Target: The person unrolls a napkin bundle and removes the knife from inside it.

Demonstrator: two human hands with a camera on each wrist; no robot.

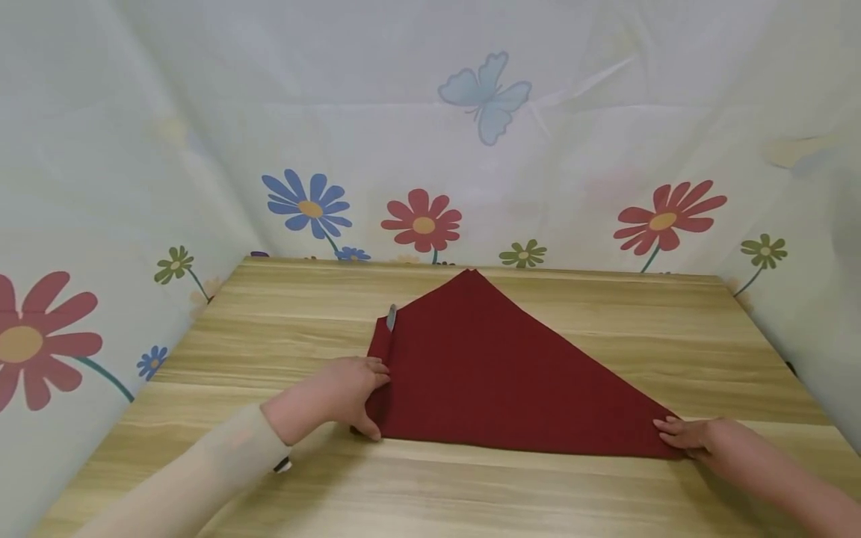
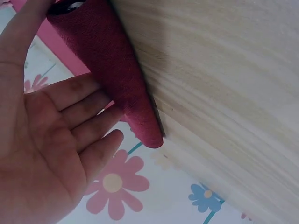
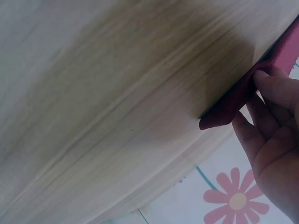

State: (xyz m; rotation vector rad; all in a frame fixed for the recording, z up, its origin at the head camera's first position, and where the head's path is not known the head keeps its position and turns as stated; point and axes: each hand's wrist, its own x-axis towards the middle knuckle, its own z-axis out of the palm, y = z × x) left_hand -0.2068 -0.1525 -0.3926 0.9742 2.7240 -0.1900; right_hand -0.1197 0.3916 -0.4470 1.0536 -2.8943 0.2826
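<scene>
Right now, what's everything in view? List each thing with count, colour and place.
cloth: 1, dark red, triangle on the table centre, left edge rolled up
utensil: 1, grey metal, tip poking from the far end of the roll; kind unclear
table: 1, light wood, fills the foreground
backdrop: 1, white with flowers and a butterfly, around the table
left hand: 1, on the roll's near end
right hand: 1, fingers on the cloth's right corner
</scene>
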